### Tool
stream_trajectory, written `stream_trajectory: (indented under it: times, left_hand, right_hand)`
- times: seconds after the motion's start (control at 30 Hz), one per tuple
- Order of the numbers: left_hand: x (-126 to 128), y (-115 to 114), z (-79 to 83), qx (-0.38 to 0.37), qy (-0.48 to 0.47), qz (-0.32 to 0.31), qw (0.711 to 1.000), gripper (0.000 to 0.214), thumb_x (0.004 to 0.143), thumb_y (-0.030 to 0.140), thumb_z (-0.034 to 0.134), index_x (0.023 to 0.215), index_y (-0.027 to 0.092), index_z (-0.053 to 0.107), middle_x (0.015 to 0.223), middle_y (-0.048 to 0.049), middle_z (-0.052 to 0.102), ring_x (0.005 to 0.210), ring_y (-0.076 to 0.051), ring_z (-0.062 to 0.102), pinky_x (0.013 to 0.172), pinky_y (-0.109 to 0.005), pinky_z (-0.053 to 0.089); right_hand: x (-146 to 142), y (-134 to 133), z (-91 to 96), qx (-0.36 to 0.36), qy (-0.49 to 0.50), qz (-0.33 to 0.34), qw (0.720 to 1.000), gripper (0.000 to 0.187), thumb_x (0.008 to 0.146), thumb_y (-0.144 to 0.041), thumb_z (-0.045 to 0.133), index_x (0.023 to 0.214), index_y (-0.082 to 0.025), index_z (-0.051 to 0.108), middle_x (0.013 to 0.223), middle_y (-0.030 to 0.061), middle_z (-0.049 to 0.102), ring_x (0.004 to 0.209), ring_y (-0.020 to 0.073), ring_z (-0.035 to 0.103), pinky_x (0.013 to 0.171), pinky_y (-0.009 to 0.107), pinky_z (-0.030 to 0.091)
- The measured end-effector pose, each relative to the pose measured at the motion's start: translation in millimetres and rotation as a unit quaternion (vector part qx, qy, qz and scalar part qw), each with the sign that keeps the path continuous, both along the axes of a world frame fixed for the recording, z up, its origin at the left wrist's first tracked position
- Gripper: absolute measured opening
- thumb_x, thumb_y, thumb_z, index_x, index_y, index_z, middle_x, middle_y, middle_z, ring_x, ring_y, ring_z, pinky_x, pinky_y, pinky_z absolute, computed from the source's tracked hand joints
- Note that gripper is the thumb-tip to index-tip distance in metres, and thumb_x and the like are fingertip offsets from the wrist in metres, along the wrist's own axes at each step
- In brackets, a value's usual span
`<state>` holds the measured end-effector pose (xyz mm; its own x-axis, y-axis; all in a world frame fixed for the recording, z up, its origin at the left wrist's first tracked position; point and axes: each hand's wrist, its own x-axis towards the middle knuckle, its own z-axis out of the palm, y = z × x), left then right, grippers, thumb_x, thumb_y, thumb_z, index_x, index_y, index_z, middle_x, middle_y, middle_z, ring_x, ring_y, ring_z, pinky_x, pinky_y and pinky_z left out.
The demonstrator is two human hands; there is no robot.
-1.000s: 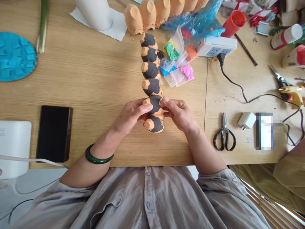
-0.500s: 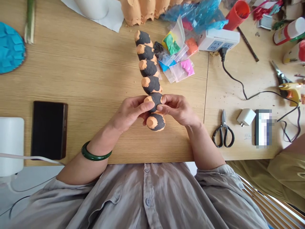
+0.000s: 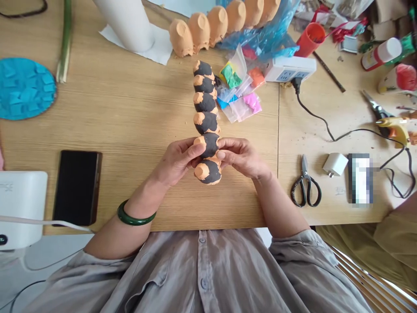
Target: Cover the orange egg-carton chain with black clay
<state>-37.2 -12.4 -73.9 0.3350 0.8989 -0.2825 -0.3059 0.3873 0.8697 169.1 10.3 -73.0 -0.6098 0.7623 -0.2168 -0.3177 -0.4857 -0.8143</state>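
A strip of orange egg-carton bumps coated in black clay (image 3: 206, 108) runs away from me across the wooden table (image 3: 130, 113). My left hand (image 3: 177, 160) and my right hand (image 3: 239, 156) pinch the second bump from the near end from either side, thumbs pressed on its black coating. The nearest bump sits just below my fingers. A green bangle (image 3: 134, 216) circles my left wrist.
Small bags of coloured clay (image 3: 239, 89) lie right of the strip. A plain orange carton strip (image 3: 221, 21), a power strip (image 3: 288, 68), scissors (image 3: 304, 184), a glue gun (image 3: 395, 126), a black phone (image 3: 77, 187) and a blue disc (image 3: 24, 88) surround me.
My hands stay pinched on the same bump. The strip has shifted slightly, and my head has tilted so more of the far table shows.
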Motion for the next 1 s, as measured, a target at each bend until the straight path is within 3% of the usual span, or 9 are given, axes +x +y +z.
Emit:
stream_trajectory:
  times: [0.13,0.37,0.57,0.67,0.8,1.0]
  left_hand:
    - [0.6,-0.1,1.3,0.017,0.028,0.032,0.999,0.058,0.074,0.07,0.095,0.093,0.017,0.082,0.072,0.0013,0.058,0.059,-0.009,0.05,0.051,-0.022,0.043]
    - [-2.5,-1.2,-0.1,0.053,0.054,0.03,0.997,0.053,0.08,0.066,0.092,0.093,0.017,0.078,0.072,0.0003,0.058,0.06,-0.012,0.05,0.052,-0.026,0.039]
    - [1.9,0.1,1.9,0.018,0.049,0.026,0.998,0.06,0.076,0.072,0.092,0.089,0.016,0.076,0.076,-0.0014,0.066,0.064,-0.013,0.061,0.056,-0.025,0.052]
    - [3.5,0.6,3.4,0.01,0.03,0.021,0.999,0.056,0.077,0.068,0.093,0.087,0.016,0.075,0.082,-0.0036,0.072,0.066,-0.015,0.067,0.058,-0.027,0.058]
    - [1.7,0.5,6.1,0.016,0.02,0.022,0.999,0.049,0.078,0.064,0.094,0.084,0.018,0.077,0.076,-0.0026,0.069,0.062,-0.014,0.062,0.051,-0.025,0.053]
    - [0.8,1.2,5.8,0.024,0.029,0.019,0.999,0.047,0.075,0.064,0.095,0.08,0.02,0.078,0.072,-0.0023,0.064,0.059,-0.015,0.057,0.049,-0.026,0.05]
  right_hand:
    - [2.5,-0.7,2.1,-0.013,0.004,-0.008,1.0,0.035,0.083,-0.045,0.097,0.09,-0.014,0.081,0.079,-0.0014,0.076,0.069,0.0093,0.075,0.064,0.019,0.066]
    - [-0.5,-0.2,5.8,-0.001,-0.018,-0.024,1.0,0.039,0.078,-0.047,0.1,0.085,-0.014,0.079,0.076,-0.0025,0.074,0.065,0.0076,0.071,0.061,0.017,0.063]
    - [-7.5,-2.1,4.8,0.029,-0.02,-0.051,0.998,0.046,0.066,-0.04,0.107,0.075,-0.015,0.069,0.069,-0.006,0.067,0.06,0.0056,0.063,0.059,0.018,0.06]
    - [-7.3,-2.4,4.3,0.023,-0.017,-0.037,0.999,0.046,0.067,-0.042,0.106,0.078,-0.015,0.069,0.072,-0.0049,0.068,0.062,0.0072,0.066,0.058,0.018,0.061]
    - [-5.6,-2.1,5.8,0.013,-0.008,-0.018,1.0,0.044,0.07,-0.045,0.104,0.084,-0.015,0.074,0.077,-0.0033,0.072,0.064,0.0083,0.069,0.056,0.018,0.062]
    - [-6.2,-3.0,7.8,0.012,-0.022,-0.035,0.999,0.043,0.074,-0.051,0.1,0.077,-0.015,0.076,0.074,-0.0034,0.071,0.063,0.0086,0.069,0.056,0.017,0.063]
